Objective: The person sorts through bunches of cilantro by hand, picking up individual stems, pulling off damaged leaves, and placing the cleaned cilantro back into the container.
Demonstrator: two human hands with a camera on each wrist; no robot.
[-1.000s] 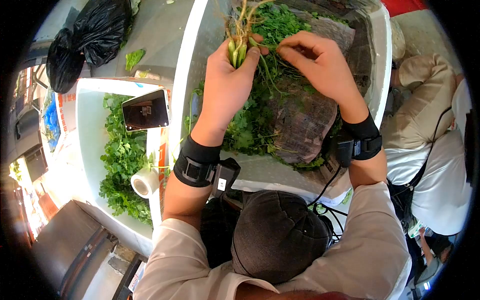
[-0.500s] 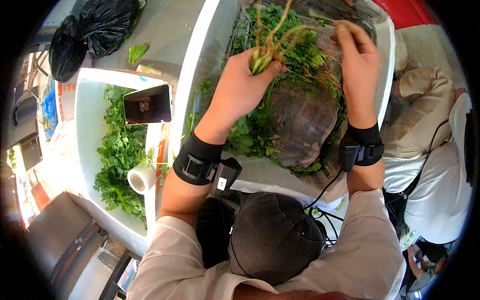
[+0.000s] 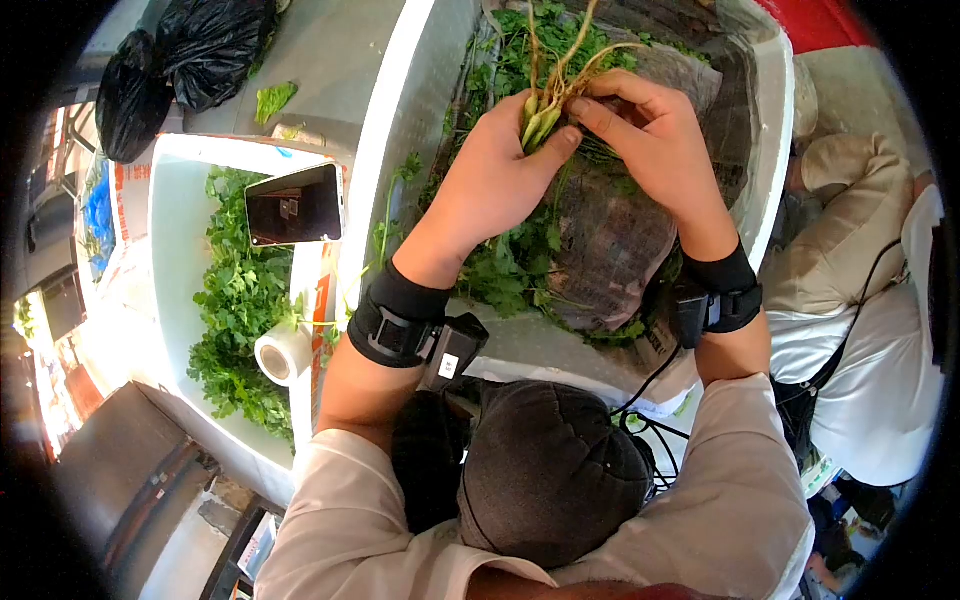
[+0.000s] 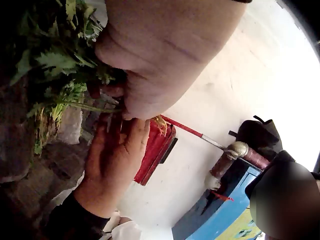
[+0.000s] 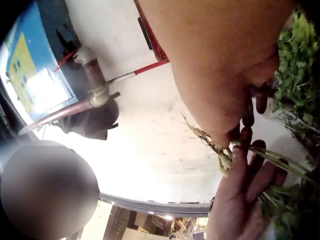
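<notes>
In the head view my left hand (image 3: 508,172) grips a small bunch of leafy herbs by the stems (image 3: 541,122), with the pale roots pointing up and away. My right hand (image 3: 662,150) meets it at the root end, thumb and forefinger close together against the bunch. The right wrist view shows the roots (image 5: 202,134) between both hands, and green stems (image 5: 280,159) trailing past the left hand (image 5: 239,200). Whether the right fingertips pinch a single stem is hard to make out. Beneath the hands lie more herbs (image 3: 500,268) and a dark wet cloth (image 3: 612,235).
The white foam box (image 3: 384,120) surrounds the herbs and cloth. To its left stands another white box (image 3: 180,300) holding leafy herbs (image 3: 238,320), with a phone (image 3: 295,205) and a white roll (image 3: 283,355) at its edge. Black bags (image 3: 215,60) lie at upper left; another person (image 3: 850,330) is at the right.
My right hand swung out to the right with a thin stem, then came back to the bunch. My left hand shifted right and kept its grip on the stems.
</notes>
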